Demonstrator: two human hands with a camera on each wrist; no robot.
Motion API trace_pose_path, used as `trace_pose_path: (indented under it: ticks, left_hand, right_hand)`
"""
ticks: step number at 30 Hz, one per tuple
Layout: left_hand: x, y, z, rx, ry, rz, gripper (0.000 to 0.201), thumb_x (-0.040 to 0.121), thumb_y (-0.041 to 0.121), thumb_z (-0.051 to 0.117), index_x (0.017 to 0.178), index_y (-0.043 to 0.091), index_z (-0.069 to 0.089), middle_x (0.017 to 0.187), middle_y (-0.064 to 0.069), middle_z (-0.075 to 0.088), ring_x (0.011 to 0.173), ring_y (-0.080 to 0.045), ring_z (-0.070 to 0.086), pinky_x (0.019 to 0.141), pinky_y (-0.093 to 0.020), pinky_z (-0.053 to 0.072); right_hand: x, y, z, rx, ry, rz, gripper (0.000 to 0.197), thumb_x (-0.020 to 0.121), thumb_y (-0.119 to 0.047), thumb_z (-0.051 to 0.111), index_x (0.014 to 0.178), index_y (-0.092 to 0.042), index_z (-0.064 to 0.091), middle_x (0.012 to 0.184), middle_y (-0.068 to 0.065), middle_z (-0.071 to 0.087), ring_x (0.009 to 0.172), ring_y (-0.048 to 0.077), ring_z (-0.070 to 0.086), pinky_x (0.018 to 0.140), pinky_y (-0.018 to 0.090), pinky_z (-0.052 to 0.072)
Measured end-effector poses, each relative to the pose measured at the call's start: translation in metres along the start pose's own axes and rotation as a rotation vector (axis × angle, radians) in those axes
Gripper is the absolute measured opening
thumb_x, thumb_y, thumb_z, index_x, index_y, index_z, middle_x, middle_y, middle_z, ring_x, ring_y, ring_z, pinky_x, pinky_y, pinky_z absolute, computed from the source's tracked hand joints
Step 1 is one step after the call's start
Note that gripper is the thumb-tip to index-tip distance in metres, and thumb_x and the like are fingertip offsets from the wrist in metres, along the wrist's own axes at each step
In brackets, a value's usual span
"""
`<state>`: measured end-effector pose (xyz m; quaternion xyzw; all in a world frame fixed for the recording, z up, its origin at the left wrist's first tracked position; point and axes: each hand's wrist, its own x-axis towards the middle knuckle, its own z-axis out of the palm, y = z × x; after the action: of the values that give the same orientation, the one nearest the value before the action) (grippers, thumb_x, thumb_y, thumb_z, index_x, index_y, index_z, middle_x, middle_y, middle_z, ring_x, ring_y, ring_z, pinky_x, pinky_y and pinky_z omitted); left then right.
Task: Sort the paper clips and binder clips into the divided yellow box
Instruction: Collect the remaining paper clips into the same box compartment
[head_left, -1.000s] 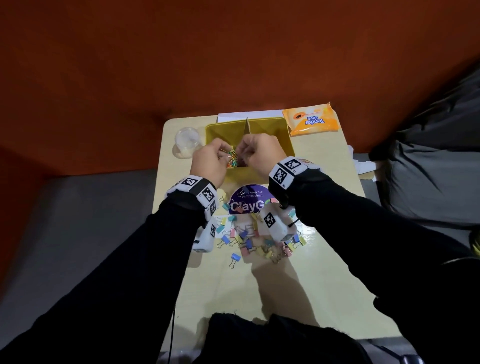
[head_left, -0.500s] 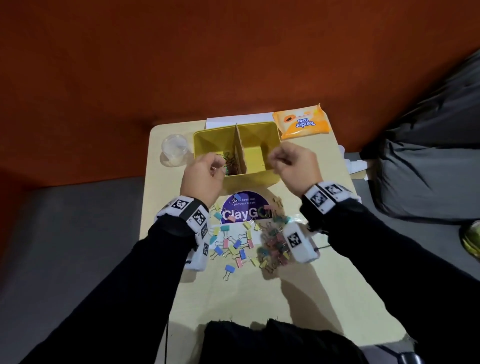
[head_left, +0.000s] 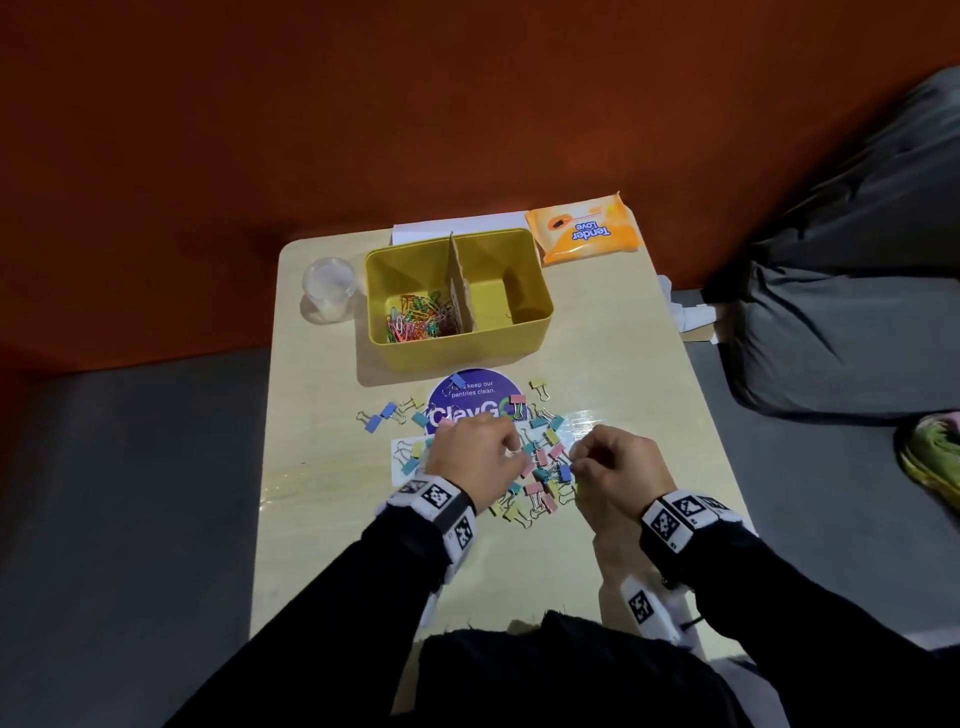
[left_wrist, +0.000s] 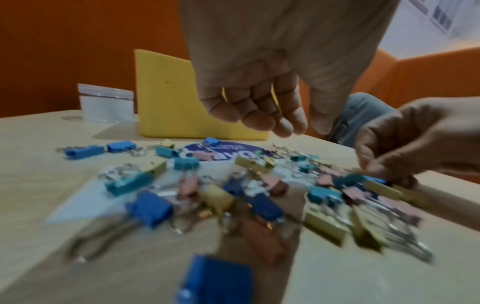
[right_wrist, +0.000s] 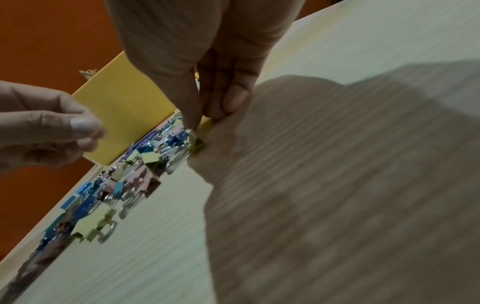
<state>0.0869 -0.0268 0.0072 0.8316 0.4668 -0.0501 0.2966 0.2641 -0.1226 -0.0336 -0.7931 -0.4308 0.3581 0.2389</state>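
The yellow box (head_left: 524, 332) stands at the table's far side, split by a cardboard divider (head_left: 458, 280). Coloured paper clips (head_left: 415, 319) lie in its left compartment; the right one looks bare. Pastel binder clips (head_left: 543, 473) are scattered on the table nearer me. My left hand (head_left: 511, 446) hovers over the pile's left part; in the left wrist view its fingers (left_wrist: 259, 119) hang loosely curled and hold nothing. My right hand (head_left: 574, 466) is at the pile's right edge, thumb and forefinger (right_wrist: 192, 121) pinching a binder clip (right_wrist: 198, 144).
A clear plastic cup (head_left: 330, 288) stands left of the box. An orange wipes pack (head_left: 584, 234) and a white sheet (head_left: 441, 226) lie behind it. A purple round sticker (head_left: 475, 397) is on the table. A grey bag (head_left: 857, 322) lies off the table's right edge.
Both hands have pulled back from the box's left compartment toward me and come down on the binder clip pile. The paper clips stayed in the box.
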Motion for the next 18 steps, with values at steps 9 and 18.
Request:
trace_pose_path:
  ticks: [9,18]
  left_hand:
    - [-0.011,0.012,0.031,0.177,-0.132,-0.018,0.051,0.076,0.053,0.068,0.113,0.025,0.047,0.116,0.001,0.052,0.109,-0.021,0.05,0.09,-0.038,0.041]
    - [-0.026,0.006,0.031,0.074,-0.169,0.178,0.037,0.091,0.027,0.06,0.126,0.037,0.052,0.118,0.002,0.045,0.111,-0.018,0.046,0.088,-0.031,0.043]
  right_hand:
    - [-0.009,0.0,-0.001,-0.054,-0.066,0.001,0.03,0.068,-0.018,0.081,0.093,-0.02,0.063,0.088,-0.005,0.062,0.081,0.013,0.056,0.069,0.02,0.042]
    - [-0.008,-0.006,0.003,-0.173,-0.127,-0.117,0.031,0.075,-0.022,0.074,0.103,-0.027,0.065,0.098,-0.002,0.06,0.087,0.015,0.058,0.077,0.027,0.047]
